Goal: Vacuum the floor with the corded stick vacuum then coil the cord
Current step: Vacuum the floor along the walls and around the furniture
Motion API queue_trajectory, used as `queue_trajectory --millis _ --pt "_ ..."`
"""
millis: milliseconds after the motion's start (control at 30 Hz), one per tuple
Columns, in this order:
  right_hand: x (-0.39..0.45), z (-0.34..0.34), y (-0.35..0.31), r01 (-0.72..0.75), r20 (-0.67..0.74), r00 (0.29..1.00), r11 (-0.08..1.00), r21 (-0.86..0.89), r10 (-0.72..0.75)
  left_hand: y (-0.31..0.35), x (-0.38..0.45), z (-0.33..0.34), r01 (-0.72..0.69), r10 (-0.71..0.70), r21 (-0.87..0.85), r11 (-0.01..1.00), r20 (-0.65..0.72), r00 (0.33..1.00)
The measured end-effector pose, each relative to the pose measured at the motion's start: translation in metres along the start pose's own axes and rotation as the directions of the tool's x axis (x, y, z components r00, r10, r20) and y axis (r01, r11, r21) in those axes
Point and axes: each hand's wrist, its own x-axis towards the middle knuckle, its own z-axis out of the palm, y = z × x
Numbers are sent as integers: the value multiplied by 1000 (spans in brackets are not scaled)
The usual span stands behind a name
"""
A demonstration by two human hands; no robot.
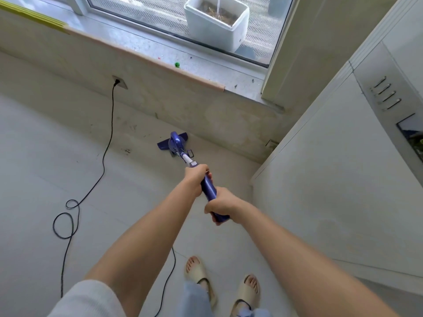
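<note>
You've got both fists wrapped on the blue stick vacuum (176, 145) handle, left hand (195, 177) above right hand (220, 205). Looks light and stiff; the floppy cord (68, 216) loops near your feet.

One view only, from a camera worn on the head. Looking forward and steeply down, from standing height. Both arms stretching out from the bottom edge toward the middle, so very near. Two feet in slippers (222, 284) right below, at 6 o'clock. Pale floor (45, 156) filling the middle, farther off. Low wall (206, 110) and window sill (142, 49) up at 12 o'clock, farthest away. White cupboard (332, 179) close by at 3 o'clock. Straight lines bent at the edges: a very wide view.
</note>
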Motion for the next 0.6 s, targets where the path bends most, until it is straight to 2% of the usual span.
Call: queue_trajectory --millis 133,333,500,600 --pt "6 18 9 -22 6 1000 999 28 22 -9 4 -14 5 -5 57 998 9 1000" --pt "-27 25 18 38 -99 994 999 19 -36 -17 -27 -12 41 -43 39 998 63 997" --pt "-80 -7 11 9 -85 996 993 -114 -19 -13 -72 9 120 -116 -20 993 146 982" --pt "-109 -38 -2 2 -91 996 976 -216 -22 -2 -98 28 99 -98 3 995 189 977"
